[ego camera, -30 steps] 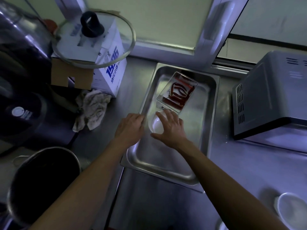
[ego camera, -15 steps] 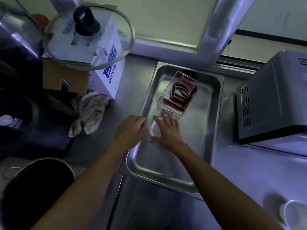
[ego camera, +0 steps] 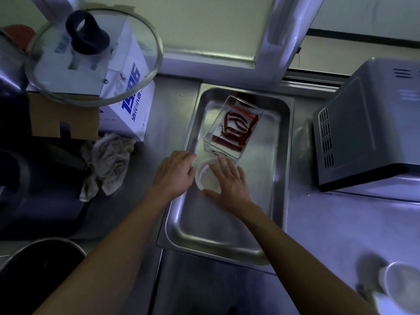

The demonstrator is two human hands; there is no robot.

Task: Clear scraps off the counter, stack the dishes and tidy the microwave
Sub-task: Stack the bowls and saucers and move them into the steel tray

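Bowl (ego camera: 205, 178), small, white and round, sits mouth-up in the steel tray (ego camera: 227, 226), just short of the clear box of red chillies (ego camera: 234, 127). Being round, it has no long axis. Right hand (ego camera: 229, 183) lies across its rim, fingers straight and spread, thumb along the near edge; this looks like steadying or seating, not a grasp. Left hand (ego camera: 175, 172) rests at the tray's left lip, fingers loosely curved; whether they hold anything I cannot tell. Microwave (ego camera: 363, 123) stands to the right on the desk (ego camera: 329, 235); a rag (ego camera: 106, 164) lies to the left.

dim bluish light, soft glare on steel tray (ego camera: 281, 178), blurred corners, wide-angle bending
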